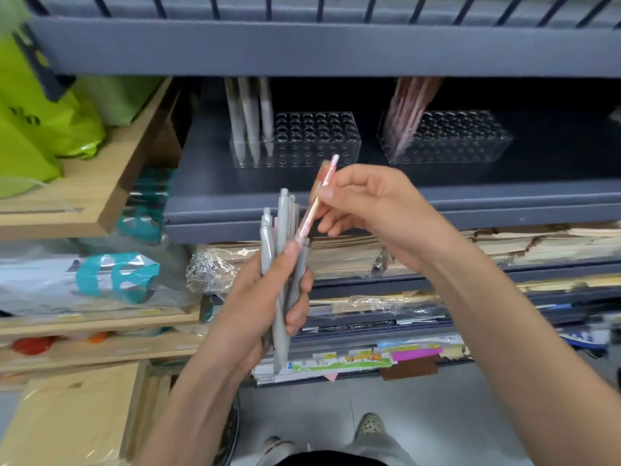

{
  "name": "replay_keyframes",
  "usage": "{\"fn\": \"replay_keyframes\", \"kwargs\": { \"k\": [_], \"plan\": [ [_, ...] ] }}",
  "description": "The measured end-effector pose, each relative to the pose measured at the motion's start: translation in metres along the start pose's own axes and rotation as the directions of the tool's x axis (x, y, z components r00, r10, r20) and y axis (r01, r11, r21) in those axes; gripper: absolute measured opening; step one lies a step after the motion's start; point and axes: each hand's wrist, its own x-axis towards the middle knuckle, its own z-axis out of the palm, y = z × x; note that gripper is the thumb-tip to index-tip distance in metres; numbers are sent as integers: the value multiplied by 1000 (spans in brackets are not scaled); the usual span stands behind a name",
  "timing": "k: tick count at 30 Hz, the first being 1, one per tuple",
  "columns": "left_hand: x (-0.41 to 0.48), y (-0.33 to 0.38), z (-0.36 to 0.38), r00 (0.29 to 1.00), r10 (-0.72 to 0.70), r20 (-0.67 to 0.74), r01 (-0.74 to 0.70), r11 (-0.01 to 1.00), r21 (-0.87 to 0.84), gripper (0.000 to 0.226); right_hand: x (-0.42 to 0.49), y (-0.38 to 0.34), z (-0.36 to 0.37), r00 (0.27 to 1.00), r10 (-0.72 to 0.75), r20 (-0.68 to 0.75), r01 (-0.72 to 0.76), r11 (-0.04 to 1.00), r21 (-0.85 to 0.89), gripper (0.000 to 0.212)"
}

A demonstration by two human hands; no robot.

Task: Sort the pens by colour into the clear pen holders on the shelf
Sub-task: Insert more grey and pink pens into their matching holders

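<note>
My left hand grips a bundle of grey pens, held upright in front of the shelf. My right hand pinches a pink pen by its upper part; the pen's lower end still sits among the bundle. On the dark shelf stand two clear pen holders. The left holder has three grey pens at its left end. The right holder has several pink pens leaning at its left end. Both holders lie beyond and above my hands.
The grey shelf edge runs just behind my hands, with another shelf close above the holders. Stacks of paper goods fill the lower shelves. Wooden shelving with green bags stands at the left.
</note>
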Motion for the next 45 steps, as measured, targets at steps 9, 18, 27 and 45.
{"fn": "replay_keyframes", "kwargs": {
  "k": [9,18,27,45],
  "plan": [
    [31,-10,59,1000,20,-21,-19,999,38,31,-9,6,-55,996,-93,-18,94,990,108,28],
    [46,-25,87,991,-10,-136,14,1000,24,26,-1,6,-126,879,-202,-432,259,963,77,5],
    [47,-30,91,979,51,-198,-39,997,62,18,26,8,-153,700,-410,-584,399,904,-155,27],
    [31,-24,67,970,59,-236,-51,998,42,12,55,1,-125,759,-446,-474,-171,566,-807,26]
  ]
}}
